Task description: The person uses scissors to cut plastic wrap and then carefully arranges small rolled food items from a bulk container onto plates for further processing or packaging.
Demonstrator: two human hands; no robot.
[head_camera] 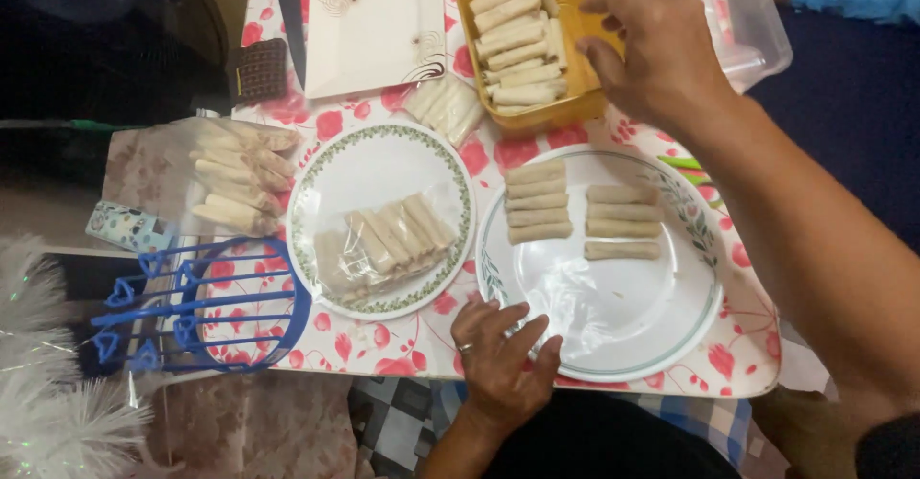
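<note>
My right hand (656,53) reaches over the yellow rectangular container (575,110) of pale rolled pastries, fingers curled at its right rim; whether it grips anything is hidden. My left hand (503,364), fingers spread, rests flat on the near-left rim of a white plate (623,316) covered with clear film. Two short rows of rolls (537,201) lie on that plate's far part. To the left, another white plate (383,168) with a green leaf border carries a clear bag of rolls (383,239).
A second clear bag of rolls (235,177) lies at the table's left edge, a third small pack (446,105) near the container. A blue plastic rack (192,307), a square white plate (369,24), a knife (292,14) and a clear tub (752,19) stand around.
</note>
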